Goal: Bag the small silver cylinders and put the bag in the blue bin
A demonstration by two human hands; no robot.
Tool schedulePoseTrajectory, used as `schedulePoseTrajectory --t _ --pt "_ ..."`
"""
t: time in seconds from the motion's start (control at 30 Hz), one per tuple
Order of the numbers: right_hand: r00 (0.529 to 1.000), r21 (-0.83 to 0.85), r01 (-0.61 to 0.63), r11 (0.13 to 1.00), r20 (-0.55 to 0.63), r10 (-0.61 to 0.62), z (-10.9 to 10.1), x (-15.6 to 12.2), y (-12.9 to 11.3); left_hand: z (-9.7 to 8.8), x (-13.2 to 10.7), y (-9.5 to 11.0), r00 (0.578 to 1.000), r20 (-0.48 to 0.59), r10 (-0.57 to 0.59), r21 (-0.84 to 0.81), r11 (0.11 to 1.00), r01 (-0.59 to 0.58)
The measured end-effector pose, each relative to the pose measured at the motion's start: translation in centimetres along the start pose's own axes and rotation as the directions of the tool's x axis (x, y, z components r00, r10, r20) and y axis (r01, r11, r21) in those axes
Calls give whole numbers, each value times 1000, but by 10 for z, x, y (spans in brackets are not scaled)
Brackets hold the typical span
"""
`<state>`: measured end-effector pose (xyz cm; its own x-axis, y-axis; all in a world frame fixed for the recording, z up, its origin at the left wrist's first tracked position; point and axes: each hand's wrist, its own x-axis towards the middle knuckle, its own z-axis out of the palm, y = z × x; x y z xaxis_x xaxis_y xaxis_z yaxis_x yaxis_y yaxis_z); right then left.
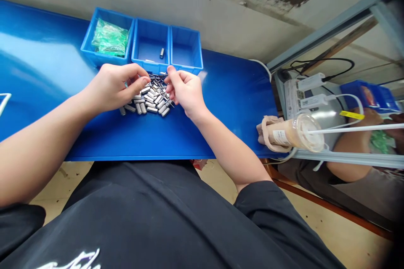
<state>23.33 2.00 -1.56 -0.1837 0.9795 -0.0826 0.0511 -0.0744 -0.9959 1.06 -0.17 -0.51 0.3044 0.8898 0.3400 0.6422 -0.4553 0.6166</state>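
My left hand (pixel 121 85) is at the left edge of a heap of small metal parts, thumb and forefinger bent together. Whatever is in that pinch, if anything, is too small to make out. Across the heap, my right hand (pixel 187 90) has its thumb and fingers pressed together; its fingertips hide what they may hold. Between and below both hands lie many short silvery metal cylinders (pixel 150 100). Thin dark pin-like pieces (pixel 157 79) lie at the back of the heap, partly covered by my fingers.
Three blue bins stand behind the heap: the left bin (pixel 89 52) holds green bagged items (pixel 110 38), the middle bin (pixel 139 52) a small cylinder (pixel 162 53). The right bin (pixel 196 56) adjoins it. A drink cup (pixel 292 132) hangs at the blue table's (pixel 233 105) right end. Another person's arm (pixel 350 151) shows beyond.
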Motion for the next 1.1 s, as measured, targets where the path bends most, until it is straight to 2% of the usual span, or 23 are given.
schedulePoseTrajectory --t 0.07,0.13,0.27,0.37,0.47,0.57,0.63,0.97,1.1 --pt "993 74 -97 993 -60 102 -5 7 -4 0 0 -1 1000 8 -7 15 1000 7" --pt "987 135 -122 983 -83 134 -11 13 -8 0 0 -1 1000 25 -19 25 1000 18" --pt "996 140 -27 990 -86 39 -18 20 -8 -1 -1 1 999 45 -17 32 999 16" --pt "997 38 49 998 -64 -47 -17 21 0 -2 -1 3 999 37 -2 57 998 0" --pt "982 -133 172 976 -53 -180 -14 17 7 -2 -1 2 1000 18 19 75 997 -20" --pt "936 -327 334 884 4 -351 -12 10 9 0 0 1 999 33 41 50 998 -43" --pt "909 -417 400 816 68 -411 -11 6 10 2 0 0 998 37 50 29 998 -51" --pt "851 -565 524 637 306 -428 -13 7 18 6 2 1 996 61 70 -37 997 -68" --pt "840 -583 537 610 298 -454 -14 7 18 9 2 -2 995 71 70 -62 996 -66"
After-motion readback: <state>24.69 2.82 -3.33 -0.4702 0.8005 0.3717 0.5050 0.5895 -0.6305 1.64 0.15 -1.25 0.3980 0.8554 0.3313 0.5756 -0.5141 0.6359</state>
